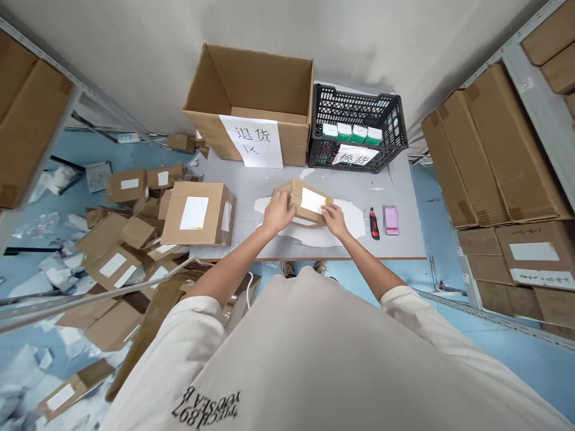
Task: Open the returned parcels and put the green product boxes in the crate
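A small brown cardboard box with a white label is held between both hands over a white patch on the table. My left hand grips its left end, fingers bent over the top. At the right end, my right hand has its fingers closed on the box near the label. To the right lie a red and black utility knife and a pink object. A larger taped box with a white label sits to the left.
Behind stand an open carton with a paper sign and a black crate holding several green and white packs. Boxes pile on the floor at left. Stacked cartons fill the right shelf. A pale cable crosses the lower left.
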{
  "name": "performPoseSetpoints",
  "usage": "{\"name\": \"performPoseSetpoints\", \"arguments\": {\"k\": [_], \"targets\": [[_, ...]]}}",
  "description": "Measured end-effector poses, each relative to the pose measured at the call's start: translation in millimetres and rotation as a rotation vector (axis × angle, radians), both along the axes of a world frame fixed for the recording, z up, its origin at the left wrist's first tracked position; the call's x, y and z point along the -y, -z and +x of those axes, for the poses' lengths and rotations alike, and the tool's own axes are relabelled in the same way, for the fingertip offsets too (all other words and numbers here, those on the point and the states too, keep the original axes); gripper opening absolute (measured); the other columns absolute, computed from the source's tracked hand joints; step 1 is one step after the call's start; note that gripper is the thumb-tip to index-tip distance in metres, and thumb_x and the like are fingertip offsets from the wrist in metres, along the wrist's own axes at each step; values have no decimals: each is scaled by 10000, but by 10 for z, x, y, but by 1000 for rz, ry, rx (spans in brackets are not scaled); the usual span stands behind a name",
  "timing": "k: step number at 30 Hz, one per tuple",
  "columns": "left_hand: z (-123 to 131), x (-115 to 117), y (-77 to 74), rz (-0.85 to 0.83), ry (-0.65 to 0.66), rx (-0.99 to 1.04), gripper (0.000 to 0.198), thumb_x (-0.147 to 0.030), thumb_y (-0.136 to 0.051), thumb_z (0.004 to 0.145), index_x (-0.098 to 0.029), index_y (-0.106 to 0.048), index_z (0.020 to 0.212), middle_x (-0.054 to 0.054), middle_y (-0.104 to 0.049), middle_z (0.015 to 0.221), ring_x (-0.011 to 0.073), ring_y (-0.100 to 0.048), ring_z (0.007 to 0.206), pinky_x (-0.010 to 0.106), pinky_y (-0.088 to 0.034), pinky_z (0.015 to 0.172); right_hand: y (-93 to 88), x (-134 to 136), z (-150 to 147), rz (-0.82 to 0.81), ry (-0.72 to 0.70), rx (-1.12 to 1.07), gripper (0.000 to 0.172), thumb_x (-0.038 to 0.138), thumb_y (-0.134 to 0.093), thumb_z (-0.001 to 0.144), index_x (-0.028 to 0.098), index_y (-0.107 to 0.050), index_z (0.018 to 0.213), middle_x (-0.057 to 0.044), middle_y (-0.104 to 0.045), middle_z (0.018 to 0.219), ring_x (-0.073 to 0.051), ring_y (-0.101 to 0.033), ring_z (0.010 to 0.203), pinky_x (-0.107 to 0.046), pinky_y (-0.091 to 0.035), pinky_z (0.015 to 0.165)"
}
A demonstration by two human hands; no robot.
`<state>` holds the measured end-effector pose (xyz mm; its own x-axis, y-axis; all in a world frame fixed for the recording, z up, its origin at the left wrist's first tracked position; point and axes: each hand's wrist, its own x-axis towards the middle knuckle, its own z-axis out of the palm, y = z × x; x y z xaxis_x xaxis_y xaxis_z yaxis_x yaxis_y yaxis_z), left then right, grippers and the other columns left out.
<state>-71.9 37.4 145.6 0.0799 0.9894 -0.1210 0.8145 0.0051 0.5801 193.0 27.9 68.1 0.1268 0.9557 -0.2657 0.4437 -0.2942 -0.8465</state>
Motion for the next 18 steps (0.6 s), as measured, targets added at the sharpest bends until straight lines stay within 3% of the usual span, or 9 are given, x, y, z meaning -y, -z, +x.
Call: {"name": "performPoseSetpoints", "arguments": {"k": [4, 8, 12, 18], "targets": [[-467, -7, 211, -98, -165, 30, 459, -232, -623, 1009, -264, -592, 1466, 164, -710, 1440, 367, -731, 1238, 538, -597, 1098, 107, 60, -55, -41, -7, -78, 575, 735, -682, 977, 249, -821, 1251, -144, -742, 1513, -335, -659, 1433, -567, -502, 1301], [-680, 5, 405, -212, -210, 73, 518, -170, -650, 950, -282, -578, 1452, 142, -750, 1388, 332, -749, 1194, 501, -598, 1088, 95, 45, -180, -36, -69, -152, 551, 689, -717, 933, 244, -789, 1249, -128, -808, 1417, -318, -728, 1282, -535, -575, 1206], [-559, 21, 536, -258, -141, 100, 433, -159, -654, 935, -269, -622, 1353, 139, -747, 1360, 314, -750, 1178, 469, -597, 1093, 44, 28, -78, -7, -30, -99, 550, 644, -736, 888, 228, -797, 1242, -140, -816, 1422, -325, -722, 1295, -534, -567, 1220], [-106, 7, 613, -271, 9, 110, 368, -182, -674, 952, -242, -673, 1314, 141, -701, 1362, 288, -760, 1117, 433, -598, 1096, -5, 124, 440, -1, 41, -44, 542, 661, -777, 842, 243, -800, 1186, -128, -829, 1408, -335, -730, 1292, -570, -561, 1236]]}}
